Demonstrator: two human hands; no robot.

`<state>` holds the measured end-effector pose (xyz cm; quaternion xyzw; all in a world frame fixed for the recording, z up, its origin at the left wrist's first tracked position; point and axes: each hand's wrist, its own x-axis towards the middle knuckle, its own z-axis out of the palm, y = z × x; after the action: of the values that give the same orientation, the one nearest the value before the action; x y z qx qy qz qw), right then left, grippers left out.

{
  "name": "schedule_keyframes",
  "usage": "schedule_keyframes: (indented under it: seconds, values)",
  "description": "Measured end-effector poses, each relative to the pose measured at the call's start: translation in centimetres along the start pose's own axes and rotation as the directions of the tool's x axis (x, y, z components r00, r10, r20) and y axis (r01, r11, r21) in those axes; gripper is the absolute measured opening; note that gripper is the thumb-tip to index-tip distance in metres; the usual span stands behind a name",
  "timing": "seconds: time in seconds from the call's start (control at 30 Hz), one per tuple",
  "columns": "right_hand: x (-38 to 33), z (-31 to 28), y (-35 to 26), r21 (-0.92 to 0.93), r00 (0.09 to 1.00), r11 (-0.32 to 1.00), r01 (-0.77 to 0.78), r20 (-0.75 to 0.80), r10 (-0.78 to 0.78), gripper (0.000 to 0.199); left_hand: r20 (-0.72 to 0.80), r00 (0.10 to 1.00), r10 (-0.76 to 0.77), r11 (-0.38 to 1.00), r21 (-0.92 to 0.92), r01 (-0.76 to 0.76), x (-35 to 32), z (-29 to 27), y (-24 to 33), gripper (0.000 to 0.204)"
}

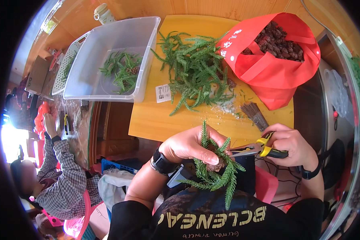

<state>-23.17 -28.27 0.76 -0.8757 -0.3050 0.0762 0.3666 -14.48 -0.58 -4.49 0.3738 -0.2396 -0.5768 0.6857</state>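
My left hand (197, 145) is closed round a green artificial pine sprig (221, 176), with a brown pine cone (217, 165) partly showing among its needles. My right hand (289, 145) grips yellow-and-black pliers (264, 149). Their metal jaws point left and reach the sprig beside my left fingers; whether they bite on anything there is hidden. Above my hands on the yellow table (148, 120) lies a heap of loose green sprigs (196, 66). A bundle of thin brown stems (254, 115) rests nearer my right hand.
A red bag (268, 76) full of pine cones (274, 44) stands at the back right. At the back left, a clear plastic bin (104, 96) holds several sprigs. White bits (227, 107) lie beside the heap. Another person (64, 164) sits at the left by a second table with pliers (67, 123).
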Motion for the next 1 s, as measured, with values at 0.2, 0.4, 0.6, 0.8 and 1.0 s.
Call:
schedule_keyframes:
  seconds: [0.2, 0.4, 0.6, 0.8, 1.0]
  values:
    - [0.6, -0.5, 0.2, -0.014, 0.997, 0.999, 0.05, 0.052, -0.05, 0.017, 0.024, 1.0, -0.011, 0.999, 0.04, 0.01, -0.1, 0.1, 0.1, 0.035]
    - [0.5, 0.0, 0.6, 0.013, 0.997, 0.998, 0.066, 0.037, -0.067, 0.017, 0.031, 0.999, -0.019, 1.0, 0.016, 0.019, -0.1, 0.4, 0.3, 0.034]
    - [0.0, 0.4, 0.7, -0.017, 0.998, 0.999, 0.036, -0.049, -0.037, 0.018, -0.072, 0.995, -0.063, 0.997, 0.03, 0.065, -0.2, 1.2, 1.4, 0.028]
    - [-0.4, 0.1, 0.1, -0.043, 0.991, 0.997, -0.069, -0.115, 0.064, 0.027, -0.325, 0.927, 0.185, 0.957, 0.272, -0.095, 0.1, 2.3, 1.6, 0.018]
    - [-0.3, 0.2, -0.6, -0.116, 0.976, 0.983, -0.144, -0.179, 0.122, 0.025, -0.494, 0.789, 0.366, 0.876, 0.468, -0.113, 0.4, 2.9, 1.1, 0.019]
